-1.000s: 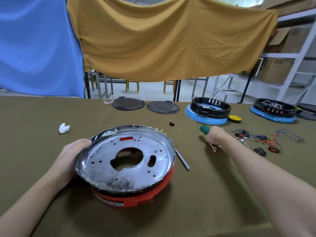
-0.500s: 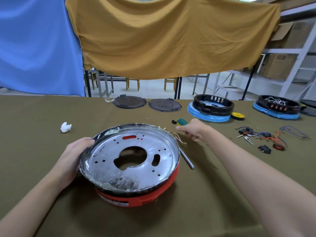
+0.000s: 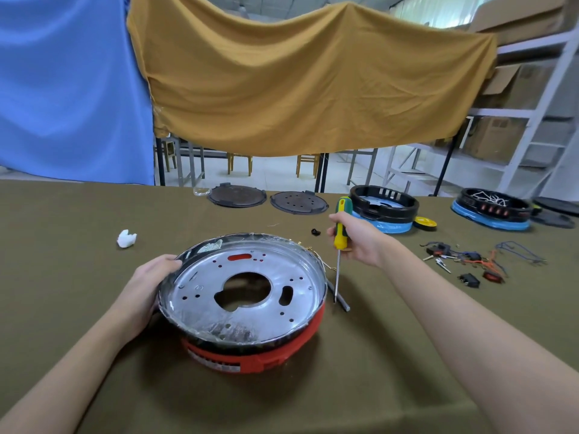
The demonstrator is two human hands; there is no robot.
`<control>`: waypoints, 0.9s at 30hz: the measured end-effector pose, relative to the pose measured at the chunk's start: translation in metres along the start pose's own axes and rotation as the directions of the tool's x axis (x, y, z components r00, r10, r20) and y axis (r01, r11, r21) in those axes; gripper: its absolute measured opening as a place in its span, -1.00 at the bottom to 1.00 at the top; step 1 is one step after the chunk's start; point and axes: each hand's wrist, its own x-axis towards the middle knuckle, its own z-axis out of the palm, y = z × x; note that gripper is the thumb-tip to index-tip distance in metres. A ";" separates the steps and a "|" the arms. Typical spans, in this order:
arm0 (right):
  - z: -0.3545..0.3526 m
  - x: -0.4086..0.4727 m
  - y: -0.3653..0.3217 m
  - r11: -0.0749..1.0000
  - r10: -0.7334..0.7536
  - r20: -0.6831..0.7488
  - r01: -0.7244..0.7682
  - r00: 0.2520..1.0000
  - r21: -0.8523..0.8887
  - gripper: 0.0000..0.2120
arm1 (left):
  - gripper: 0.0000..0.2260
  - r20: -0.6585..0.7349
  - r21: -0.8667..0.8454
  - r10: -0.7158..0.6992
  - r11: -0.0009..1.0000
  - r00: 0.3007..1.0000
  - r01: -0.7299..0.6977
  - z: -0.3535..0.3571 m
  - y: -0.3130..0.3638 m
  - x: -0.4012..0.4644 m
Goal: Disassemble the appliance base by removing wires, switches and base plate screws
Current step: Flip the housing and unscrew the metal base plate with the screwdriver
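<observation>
- The counter [image 3: 78, 308] is draped in olive cloth and carries everything here.
- The base [image 3: 250, 349], red below with a black rim, sits near the front edge at the middle; its silver plate [image 3: 200, 296] faces up, with a large central opening and many small holes.
- The left hand [image 3: 147, 286] grips the base's left rim, fingers curled over the edge. Keep that hold firm so the base cannot spin when torque goes in.
- The right hand [image 3: 357, 239] is wrapped closed round the screwdriver [image 3: 340, 233], held upright just right of the base, its tip low near a grey rod [image 3: 340, 300] on the cloth.
- Removed wires and switches [image 3: 463, 261] lie well off to the right, so the plate screws look like the step in hand.
- No screw heads can be made out on the plate; find 1 before lowering the tip.
- Judgement: seat the tip square, shaft vertical, press down, then turn slowly; a tilted tip may slip and score the plate.
- Small brass bits [image 3: 316, 255] lie by the far right rim; set freed screws there.
</observation>
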 end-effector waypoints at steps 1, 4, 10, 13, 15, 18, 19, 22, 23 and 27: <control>-0.001 -0.006 -0.005 0.987 -0.049 -0.018 0.046 0.999 -0.152 -0.68 | -0.81 0.003 -0.003 -0.005 1.000 1.000 0.005 -0.001 0.000 0.000; 0.001 -0.029 -0.027 0.902 -0.248 0.001 0.231 0.969 -0.366 -0.60 | -0.81 0.025 -0.016 -0.008 1.000 1.000 0.008 -0.001 0.001 -0.004; 0.000 -0.068 -0.073 0.826 -0.552 -0.087 0.530 0.829 -0.190 -0.76 | -0.71 0.110 0.005 -0.046 0.999 0.993 0.045 0.006 0.014 -0.018; 0.011 -0.075 -0.076 0.818 -0.560 -0.153 0.573 0.814 0.050 -0.83 | -0.63 0.102 0.045 -0.082 0.996 0.991 0.078 0.005 0.020 -0.020; 0.021 -0.074 -0.073 0.818 -0.486 -0.123 0.500 0.865 0.285 -0.84 | -0.63 0.100 0.061 -0.110 0.993 0.989 0.104 0.003 0.024 -0.020; 0.037 -0.065 -0.063 0.774 -0.390 -0.072 0.369 0.918 0.514 -0.82 | -0.72 0.111 0.107 -0.162 0.983 0.981 0.151 -0.004 0.028 -0.015; 0.042 -0.060 -0.057 0.765 -0.373 -0.063 0.346 0.926 0.544 -0.82 | -0.76 0.099 0.144 -0.166 0.978 0.981 0.151 -0.005 0.029 -0.011; 0.060 -0.044 -0.037 0.751 -0.351 -0.107 0.347 0.930 0.561 -0.83 | -0.83 0.042 0.283 -0.154 0.949 0.987 0.136 -0.006 0.034 0.007; 0.065 -0.039 -0.031 0.754 -0.350 -0.145 0.370 0.926 0.543 -0.82 | -0.80 0.061 0.317 -0.184 0.935 0.981 0.156 -0.005 0.037 0.011; 0.081 -0.020 -0.022 0.782 -0.374 -0.294 0.469 0.880 0.410 -0.82 | -0.68 0.226 0.384 -0.312 0.899 0.923 0.210 -0.002 0.045 0.018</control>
